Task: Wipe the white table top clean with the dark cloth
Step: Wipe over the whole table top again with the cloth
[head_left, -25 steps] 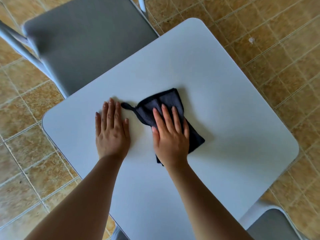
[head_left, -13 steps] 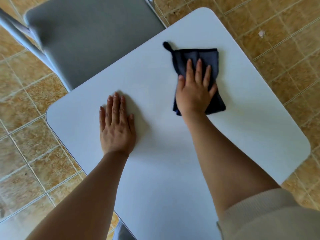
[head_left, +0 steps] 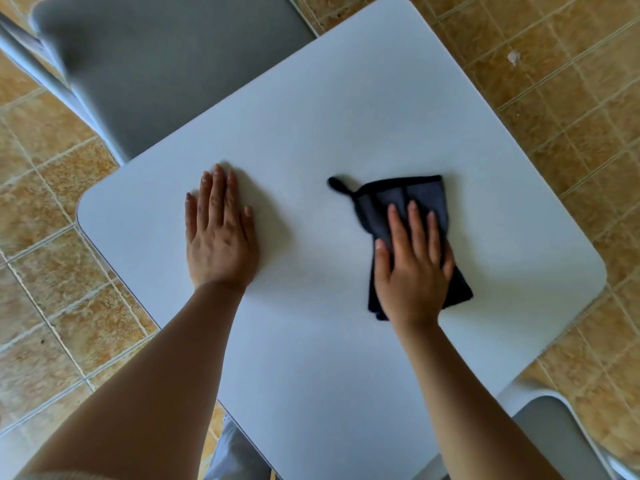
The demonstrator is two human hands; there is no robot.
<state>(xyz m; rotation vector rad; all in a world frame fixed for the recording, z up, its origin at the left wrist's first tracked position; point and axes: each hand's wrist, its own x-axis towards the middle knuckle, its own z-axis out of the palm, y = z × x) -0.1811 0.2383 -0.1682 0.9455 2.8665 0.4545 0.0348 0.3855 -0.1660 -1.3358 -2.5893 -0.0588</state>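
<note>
Since half a second ago my right hand (head_left: pixel 412 271) has dragged the dark blue-grey folded cloth (head_left: pixel 414 194) back from the far corner toward me. It now sits right of the middle of the smooth white desk top (head_left: pixel 346 109), while my left hand (head_left: pixel 220 237) has kept its place. Both hands lie flat with straight fingers, well apart. The right presses palm-down on the near half of the cloth without gripping it, and the left rests bare on the desk as a brace. The cloth's long axis runs away from me and slightly leftward; its far bound edge and small hanging loop (head_left: pixel 335 183) poke out beyond my fingertips, and its near corner shows beside my wrist. It lies under and just ahead of the right hand, plainly the nearer one, with the left well off to the side. I judge the wiping to be partway done: the next stroke probably calls for sliding toward the right edge or the near corner, keeping the fold flat so it does not bunch. I can make out no stains on the desk. Around it is a tan tiled floor (head_left: pixel 571 109) with a pale scrap (head_left: pixel 514 57), a grey padded chair seat (head_left: pixel 166 64) at the far left, and a second grey chair (head_left: pixel 554 441) at the near right.
</note>
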